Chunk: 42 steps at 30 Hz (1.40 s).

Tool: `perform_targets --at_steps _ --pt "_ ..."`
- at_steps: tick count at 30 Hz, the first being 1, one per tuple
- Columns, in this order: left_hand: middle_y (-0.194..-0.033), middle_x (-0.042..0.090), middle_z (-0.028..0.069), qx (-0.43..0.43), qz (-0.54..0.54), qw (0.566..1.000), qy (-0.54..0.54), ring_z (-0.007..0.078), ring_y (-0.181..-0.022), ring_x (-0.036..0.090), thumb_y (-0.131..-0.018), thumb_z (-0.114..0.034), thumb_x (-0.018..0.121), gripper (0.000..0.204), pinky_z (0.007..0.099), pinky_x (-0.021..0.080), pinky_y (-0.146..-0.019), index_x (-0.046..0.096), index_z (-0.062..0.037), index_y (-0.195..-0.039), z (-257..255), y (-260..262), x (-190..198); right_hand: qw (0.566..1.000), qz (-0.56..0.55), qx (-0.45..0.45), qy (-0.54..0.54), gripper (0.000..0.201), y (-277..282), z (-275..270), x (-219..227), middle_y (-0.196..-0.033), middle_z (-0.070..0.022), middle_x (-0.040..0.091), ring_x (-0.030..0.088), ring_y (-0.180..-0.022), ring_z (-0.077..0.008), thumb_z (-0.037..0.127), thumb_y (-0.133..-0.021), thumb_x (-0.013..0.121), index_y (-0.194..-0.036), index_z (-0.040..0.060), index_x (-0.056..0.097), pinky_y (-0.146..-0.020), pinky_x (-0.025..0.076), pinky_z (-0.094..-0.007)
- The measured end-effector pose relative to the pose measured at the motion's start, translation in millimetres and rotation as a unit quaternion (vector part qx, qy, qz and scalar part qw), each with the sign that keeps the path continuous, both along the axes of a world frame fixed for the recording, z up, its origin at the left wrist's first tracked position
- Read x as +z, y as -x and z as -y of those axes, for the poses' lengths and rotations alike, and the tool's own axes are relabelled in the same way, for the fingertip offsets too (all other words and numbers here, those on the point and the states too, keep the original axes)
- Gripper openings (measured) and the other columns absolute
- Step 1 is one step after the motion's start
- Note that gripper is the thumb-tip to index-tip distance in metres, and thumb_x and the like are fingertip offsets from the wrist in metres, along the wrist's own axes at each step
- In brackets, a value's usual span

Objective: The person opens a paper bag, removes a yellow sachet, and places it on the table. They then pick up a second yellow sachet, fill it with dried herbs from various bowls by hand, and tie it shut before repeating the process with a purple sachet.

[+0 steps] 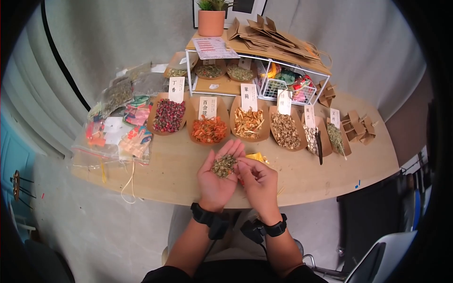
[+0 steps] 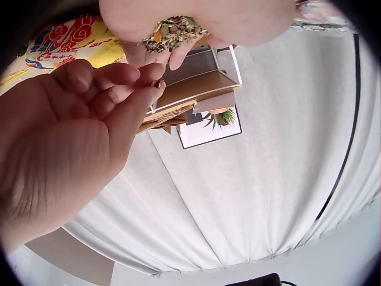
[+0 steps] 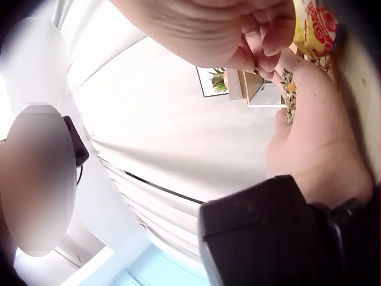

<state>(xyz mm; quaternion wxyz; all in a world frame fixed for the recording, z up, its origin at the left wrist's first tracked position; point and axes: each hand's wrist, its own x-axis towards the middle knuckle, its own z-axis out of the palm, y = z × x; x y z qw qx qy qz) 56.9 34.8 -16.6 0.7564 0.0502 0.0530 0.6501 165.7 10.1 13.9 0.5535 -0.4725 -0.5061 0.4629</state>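
My left hand (image 1: 217, 188) is held palm up over the table's near edge. A small heap of mixed dried herbs (image 1: 223, 166), mostly green-brown with orange bits, lies in its palm. Beside it, my right hand (image 1: 260, 188) has thumb and forefinger together near the heap. In the left wrist view these fingertips pinch a tiny piece of dried herb (image 2: 159, 84). Behind the right hand is a yellow pouch (image 2: 77, 40) with red and blue patterns, partly hidden by the hands in the head view.
Cardboard trays of dried flowers and herbs, including rosebuds (image 1: 170, 115) and orange petals (image 1: 209, 130), stand in a row with labels. Black tongs (image 1: 319, 147) rest on one tray. Plastic bags (image 1: 118, 127) lie left. A shelf (image 1: 259, 52) behind carries paper bags (image 1: 278, 37) and a plant pot (image 1: 211, 22).
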Motion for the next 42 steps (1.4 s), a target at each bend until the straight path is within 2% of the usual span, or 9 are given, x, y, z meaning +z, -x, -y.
perform_targets --at_steps 6,16,20,23,29,33,37,41,42 --pt "-0.149 0.038 0.023 0.013 0.004 1.0 0.003 0.0328 -0.138 0.037 -0.104 -0.03 0.032 0.055 0.0443 0.029 -0.117 0.034 0.009 -0.143 1.2 -0.2 0.1 0.992 -0.101 0.019 0.074 0.019 -8.6 5.9 7.4 -0.09 -0.0036 0.072 0.058 -0.068 -0.0012 0.008 -0.095 0.063 -0.11 -0.0031 0.067 -0.051 0.039 -0.0154" --pt "-0.15 0.032 0.0254 0.03 0.098 0.994 0.035 0.0344 -0.143 0.028 -0.103 -0.025 0.036 0.054 0.0452 0.023 -0.121 0.031 0.0115 -0.142 3.5 1.9 -1.2 0.989 -0.044 -0.141 0.015 0.015 -69.3 -0.2 -11.1 -0.092 -0.0099 0.071 0.056 -0.063 -0.0035 0.009 -0.094 0.062 -0.104 -0.0017 0.064 -0.048 0.041 -0.0167" --pt "-0.149 0.034 0.0261 0.052 0.07 0.996 0.036 0.0346 -0.143 0.029 -0.103 -0.026 0.036 0.055 0.0448 0.023 -0.121 0.031 0.0125 -0.142 3.9 0.3 -0.6 0.974 -0.159 -0.156 0.037 0.017 -98.9 -5.4 -30.4 -0.093 -0.0119 0.071 0.056 -0.06 -0.0049 0.009 -0.094 0.062 -0.106 -0.0033 0.062 -0.045 0.041 -0.0179" --pt "-0.149 0.034 0.026 0.054 0.075 0.995 0.038 0.0347 -0.142 0.029 -0.103 -0.026 0.035 0.054 0.0452 0.023 -0.12 0.031 0.0123 -0.142 4.3 0.3 -2.2 0.975 -0.155 -0.157 0.018 0.016 -97.8 -2.4 -32.3 -0.095 -0.0098 0.07 0.056 -0.062 -0.0045 0.012 -0.094 0.063 -0.106 0.0003 0.062 -0.044 0.04 -0.0173" --pt "-0.15 0.034 0.0243 0.03 0.122 0.991 0.044 0.0341 -0.142 0.031 -0.104 -0.023 0.035 0.05 0.046 0.026 -0.12 0.033 0.0099 -0.142 8.7 4.9 -7.6 0.975 -0.152 -0.161 -0.011 0.02 -95.9 -3.2 -33.4 -0.092 -0.009 0.07 0.057 -0.061 -0.0048 0.013 -0.095 0.063 -0.106 -0.0035 0.063 -0.044 0.041 -0.0174" --pt "-0.15 0.035 0.0242 0.013 0.134 0.99 0.036 0.0337 -0.142 0.03 -0.104 -0.024 0.035 0.05 0.0457 0.026 -0.119 0.034 0.0093 -0.141 12.2 8.0 -14.2 0.973 -0.084 -0.214 -0.006 0.021 -97.7 -10.5 -19.4 -0.089 -0.0048 0.069 0.057 -0.063 -0.005 0.012 -0.093 0.064 -0.108 -0.0023 0.063 -0.045 0.041 -0.0175" --pt "-0.151 0.033 0.0242 0.006 0.126 0.991 0.037 0.0337 -0.143 0.028 -0.104 -0.024 0.036 0.051 0.0458 0.025 -0.12 0.033 0.0091 -0.142 14.7 7.4 -11.7 0.976 0.008 -0.22 0.001 0.027 -108.8 -53.5 18.2 -0.091 -0.0036 0.067 0.057 -0.066 -0.0052 0.012 -0.09 0.067 -0.113 -0.0017 0.062 -0.05 0.041 -0.0182" --pt "-0.152 0.031 0.0245 0.005 0.138 0.99 0.031 0.0339 -0.144 0.027 -0.104 -0.023 0.036 0.052 0.0457 0.024 -0.12 0.03 0.0096 -0.143 15.6 7.3 -11.7 0.966 0.166 -0.195 -0.041 0.028 -125.4 -86.5 -3.5 -0.091 -0.0054 0.068 0.058 -0.07 -0.0038 0.008 -0.089 0.067 -0.113 -0.006 0.063 -0.053 0.045 -0.0206" --pt "-0.152 0.03 0.0246 0.006 0.149 0.988 0.035 0.034 -0.144 0.027 -0.104 -0.023 0.036 0.052 0.0457 0.024 -0.12 0.03 0.0097 -0.143 15.5 7.8 -11.6 0.963 0.156 -0.203 -0.089 0.024 -122.5 -86.8 -11.0 -0.087 -0.0044 0.069 0.059 -0.069 -0.0057 0.006 -0.087 0.068 -0.108 -0.0056 0.066 -0.06 0.048 -0.0224"
